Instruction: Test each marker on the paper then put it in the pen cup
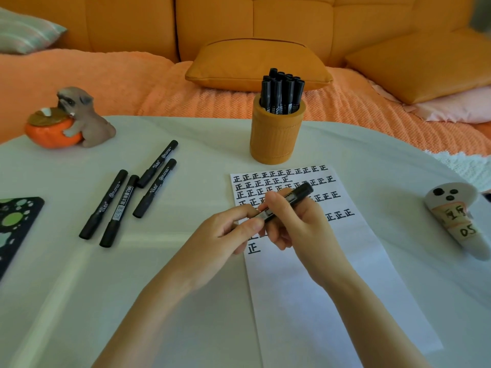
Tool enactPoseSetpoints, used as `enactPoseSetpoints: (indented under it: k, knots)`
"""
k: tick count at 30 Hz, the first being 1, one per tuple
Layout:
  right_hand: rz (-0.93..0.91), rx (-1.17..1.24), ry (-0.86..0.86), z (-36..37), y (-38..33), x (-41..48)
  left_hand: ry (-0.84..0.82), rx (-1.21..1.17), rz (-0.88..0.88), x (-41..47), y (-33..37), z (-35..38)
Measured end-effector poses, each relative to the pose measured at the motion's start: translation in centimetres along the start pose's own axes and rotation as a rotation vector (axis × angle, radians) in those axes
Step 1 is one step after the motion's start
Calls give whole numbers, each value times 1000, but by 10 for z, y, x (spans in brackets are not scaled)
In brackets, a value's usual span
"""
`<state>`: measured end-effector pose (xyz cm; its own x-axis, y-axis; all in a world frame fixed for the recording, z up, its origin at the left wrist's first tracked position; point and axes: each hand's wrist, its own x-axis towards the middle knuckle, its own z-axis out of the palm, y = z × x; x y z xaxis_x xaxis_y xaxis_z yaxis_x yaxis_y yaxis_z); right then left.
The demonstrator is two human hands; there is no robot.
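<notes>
Two bare hands meet over a white tabletop (186,301) in front of an orange sofa (212,27). Right of centre lies the long white paper (318,301), its far half filled with rows of the black character 正, with one lone 正 at its left edge below the hands. At the far end of the paper stands the orange pen cup (276,139), packed with upright black markers (282,94).

Left of the paper, four more black markers (127,195) lie loose on the tabletop; one label carries Chinese writing and the number 700, the other print being too small to read. At the far left sits a dog figurine (82,118) hugging an orange bowl; at the right edge lies a white cone-shaped object (462,221) with three black dots and handwritten marks, "05" among them.

Above the written rows, the right hand (300,224) has its grip closed around the barrel of a black marker (297,197), whose far end points up and to the right. The left hand (225,232) pinches the near end of the same marker between thumb and forefinger; whether its cap is on I cannot tell.
</notes>
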<state>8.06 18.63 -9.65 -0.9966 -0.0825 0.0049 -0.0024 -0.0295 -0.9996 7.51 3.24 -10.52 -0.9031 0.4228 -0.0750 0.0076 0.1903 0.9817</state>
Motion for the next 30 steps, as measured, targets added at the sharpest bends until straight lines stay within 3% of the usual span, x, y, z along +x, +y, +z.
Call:
enactPoseSetpoints:
  k: [17, 22, 30]
  knots:
    - [63, 136, 251, -29, -1, -1, 24, 120, -36, -2, -18, -13]
    - [93, -23, 329, -29, 12, -3, 122, 197, -11, -3, -20, -19]
    - [110, -206, 296, -14, 25, -9, 246, 173, -16, 1, -26, -20]
